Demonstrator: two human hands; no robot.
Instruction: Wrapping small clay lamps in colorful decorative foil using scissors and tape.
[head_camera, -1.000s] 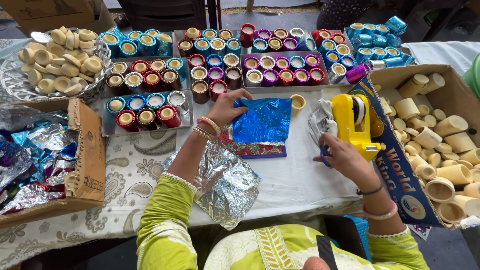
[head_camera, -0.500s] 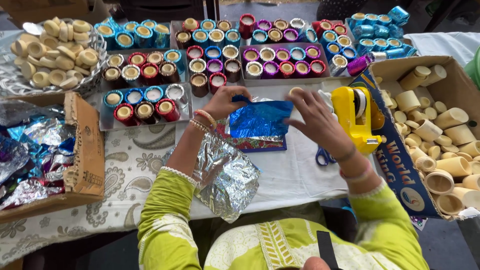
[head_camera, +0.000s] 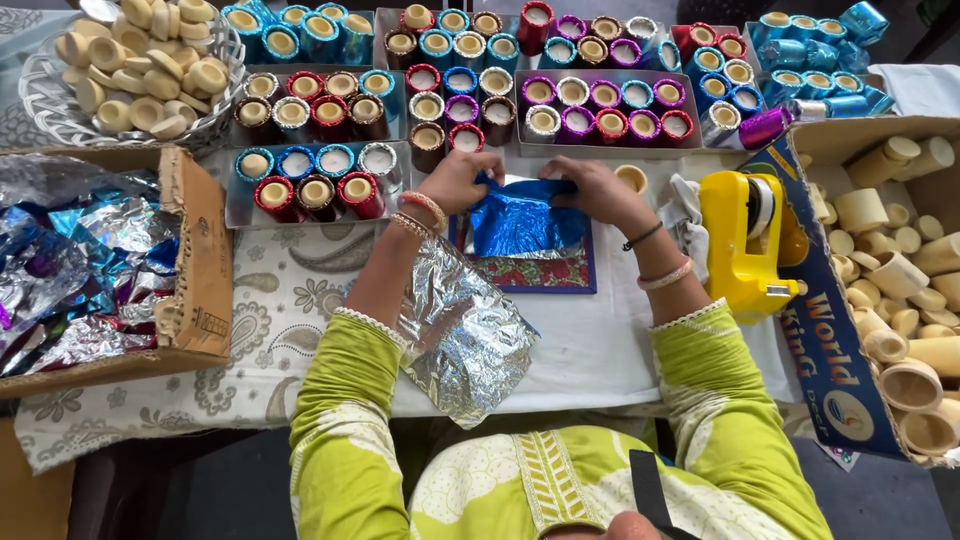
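Note:
My left hand (head_camera: 458, 182) and my right hand (head_camera: 597, 190) both grip the far edge of a crinkled blue foil sheet (head_camera: 525, 225), which lies on a patterned mat (head_camera: 545, 272) in the middle of the table. A small bare cup (head_camera: 631, 178) stands just behind my right hand. A silver foil sheet (head_camera: 465, 335) lies under my left forearm. A yellow tape dispenser (head_camera: 748, 240) stands to the right of my right wrist.
Trays of foil-wrapped cups (head_camera: 310, 140) in red, blue and purple fill the back. A wire basket of bare rings (head_camera: 140, 70) is far left. A cardboard box of foil scraps (head_camera: 90, 260) sits left; a box of bare cups (head_camera: 900, 290) sits right.
My right hand left the tape dispenser and came left onto the blue foil. Both hands now hold the foil's far edge. The view tilted down slightly.

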